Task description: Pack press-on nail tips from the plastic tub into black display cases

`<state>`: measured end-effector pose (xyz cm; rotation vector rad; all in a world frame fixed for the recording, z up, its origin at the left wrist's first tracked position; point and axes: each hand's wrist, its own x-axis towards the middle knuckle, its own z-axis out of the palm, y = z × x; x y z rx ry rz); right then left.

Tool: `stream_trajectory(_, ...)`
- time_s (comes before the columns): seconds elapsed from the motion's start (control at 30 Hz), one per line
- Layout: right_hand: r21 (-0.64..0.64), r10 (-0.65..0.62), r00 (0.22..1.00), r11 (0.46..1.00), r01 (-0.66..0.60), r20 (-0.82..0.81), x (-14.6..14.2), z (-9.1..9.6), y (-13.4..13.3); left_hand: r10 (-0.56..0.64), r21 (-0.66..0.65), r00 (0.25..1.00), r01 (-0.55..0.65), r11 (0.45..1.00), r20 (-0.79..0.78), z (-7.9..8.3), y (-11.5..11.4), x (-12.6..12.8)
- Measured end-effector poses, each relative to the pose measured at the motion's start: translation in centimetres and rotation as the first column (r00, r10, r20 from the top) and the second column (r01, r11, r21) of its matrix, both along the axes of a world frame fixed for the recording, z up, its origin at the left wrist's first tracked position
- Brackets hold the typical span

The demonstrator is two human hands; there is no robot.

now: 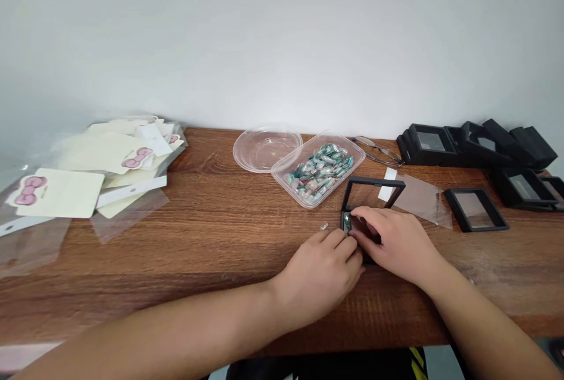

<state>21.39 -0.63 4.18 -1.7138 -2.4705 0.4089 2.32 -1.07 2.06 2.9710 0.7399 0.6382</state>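
Observation:
A small black display case (pixel 374 181) with clear film panes stands open near the table's front edge, its lid tilted up. My right hand (pixel 399 242) rests over the case, thumb and forefinger curved at its inner left side. Beside those fingertips lies a shiny green press-on nail (pixel 347 221) on the film. My left hand (pixel 324 271) is closed at the case's near left corner; its fingertips, and anything in them, are hidden. A tiny clear piece (pixel 324 226) lies on the wood just beyond the left knuckles.
Behind the hands stands a clear plastic tub (pixel 288 190) of green and pinkish nails, touching a round clear lid (pixel 267 154). Glasses (pixel 379 150) lie behind. Black cases (pixel 476 144) are piled right, one case (pixel 476 209) nearer. Bow-printed cards (pixel 66 192) in clear sleeves cover the left.

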Motion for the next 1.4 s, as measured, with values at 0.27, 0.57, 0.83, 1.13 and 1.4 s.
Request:
stream_trajectory(0.27, 0.033, 0.01, 0.998, 0.999, -0.008, -0.057, 0.1, 0.2, 0.0, -0.04, 0.045, 0.999, 0.039, 0.998, 0.023, -0.5, 0.2, 0.0)
stream_trajectory(0.57, 0.225, 0.054, 0.876, 0.972, 0.062, -0.479, 3.2, 8.5, 0.4, -0.087, 0.065, 0.992, 0.081, 0.995, 0.087, -1.3, 0.1, 0.1)
stream_trajectory(0.83, -0.05, 0.103, 0.994, 0.994, -0.102, 0.021, -0.2, 10.1, 13.0, -0.103, 0.029, 0.993, 0.102, 0.994, 0.051, -1.3, 0.6, 0.2)
stream_trajectory(1.13, -0.208, 0.224, 0.931, 0.964, -0.168, 0.289, -3.3, 6.2, 17.3, -0.125, -0.002, 0.991, 0.125, 0.992, 0.051, -1.6, 0.8, 0.2)
stream_trajectory(1.4, -0.177, 0.152, 0.986, 0.974, -0.139, 0.064, -1.2, 6.4, 16.7, -0.124, -0.053, 0.992, 0.126, 0.991, 0.039, -1.4, 0.9, 0.3)
